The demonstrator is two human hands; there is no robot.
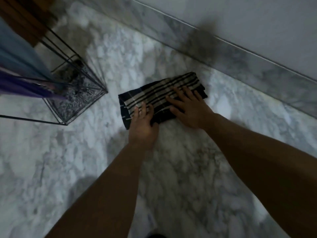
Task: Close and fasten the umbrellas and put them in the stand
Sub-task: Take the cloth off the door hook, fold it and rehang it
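A folded black umbrella with beige plaid stripes lies collapsed on the marble floor, near the wall. My left hand rests on its near left end, fingers on top and thumb at its near edge. My right hand presses flat on its right half with fingers spread. To the left stands the black wire umbrella stand. A light blue umbrella and a purple umbrella stand in it, tips down.
The marble floor spreads in all directions. A marble skirting and a pale wall run diagonally behind the umbrella. Something brown and wooden shows at the top left, behind the stand.
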